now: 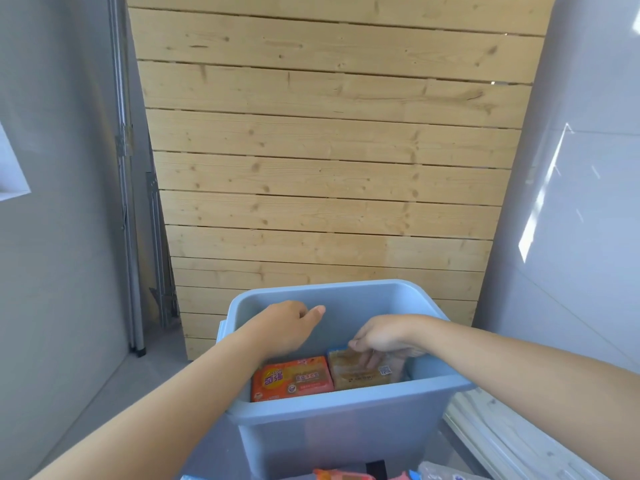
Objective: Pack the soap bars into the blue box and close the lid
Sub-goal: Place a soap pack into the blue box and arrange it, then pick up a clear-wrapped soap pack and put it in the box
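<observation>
The blue box stands open in front of me, with no lid in view. Inside, an orange-wrapped soap bar lies at the left, and a tan soap bar in clear wrap lies beside it at the right. My right hand reaches down into the box with its fingers resting on the tan bar. My left hand hovers inside the box above the orange bar, loosely curled and holding nothing. More wrapped soap packs show at the bottom edge, partly cut off.
A slatted wooden panel leans behind the box. Grey walls stand on both sides, with folded metal poles at the left. White slats lie on the floor to the right of the box.
</observation>
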The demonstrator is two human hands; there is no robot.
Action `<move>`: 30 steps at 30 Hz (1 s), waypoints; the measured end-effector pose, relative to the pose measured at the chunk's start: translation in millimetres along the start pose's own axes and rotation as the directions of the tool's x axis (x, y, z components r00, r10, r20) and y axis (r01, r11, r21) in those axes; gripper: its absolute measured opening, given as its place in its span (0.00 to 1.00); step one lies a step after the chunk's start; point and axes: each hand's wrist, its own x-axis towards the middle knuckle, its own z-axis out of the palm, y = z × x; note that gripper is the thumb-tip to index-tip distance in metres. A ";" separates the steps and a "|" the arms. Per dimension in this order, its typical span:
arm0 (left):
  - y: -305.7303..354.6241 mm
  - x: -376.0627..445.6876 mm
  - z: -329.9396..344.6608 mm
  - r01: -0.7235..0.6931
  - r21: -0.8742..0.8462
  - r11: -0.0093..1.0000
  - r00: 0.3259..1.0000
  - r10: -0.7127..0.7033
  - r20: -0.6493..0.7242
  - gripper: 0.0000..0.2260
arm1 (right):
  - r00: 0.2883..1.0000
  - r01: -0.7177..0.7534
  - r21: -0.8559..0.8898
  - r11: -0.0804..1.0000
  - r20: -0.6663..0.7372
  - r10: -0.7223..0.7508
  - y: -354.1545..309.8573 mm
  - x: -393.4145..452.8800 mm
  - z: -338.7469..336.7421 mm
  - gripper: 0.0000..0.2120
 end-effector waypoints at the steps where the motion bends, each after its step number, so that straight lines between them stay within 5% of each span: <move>1: 1.5 -0.4 -1.0 -0.004 -0.040 0.999 1.000 0.004 0.012 0.23 | 1.000 0.009 0.014 1.000 -0.012 -0.009 -1.5 -5.4 -1.9 0.23; 6: 18.9 -19.8 -11.2 -0.057 -0.203 0.978 0.998 0.063 0.023 0.17 | 0.969 0.217 0.099 0.971 -0.144 -0.201 -5.4 -49.4 -7.8 0.19; 12: 37.0 -77.3 -17.7 -0.141 -0.199 0.970 0.989 0.129 -0.069 0.16 | 0.821 0.487 0.061 0.872 -0.371 -0.433 7.9 -106.4 10.9 0.12; 17: 45.5 -124.7 4.6 -0.139 -0.028 0.990 0.986 0.136 -0.097 0.21 | 0.827 0.292 -0.274 0.916 -0.409 -0.386 33.2 -132.7 39.8 0.23; 20: 45.1 -138.6 16.3 -0.106 0.051 0.993 0.978 0.113 -0.177 0.20 | 0.820 0.312 -0.230 0.922 -0.426 -0.383 42.5 -138.3 52.8 0.23; 30: 36.6 -156.9 9.2 -0.105 -0.063 0.992 0.951 0.082 -0.298 0.21 | 0.715 0.468 -0.149 0.871 -0.515 -0.473 43.9 -153.8 83.8 0.16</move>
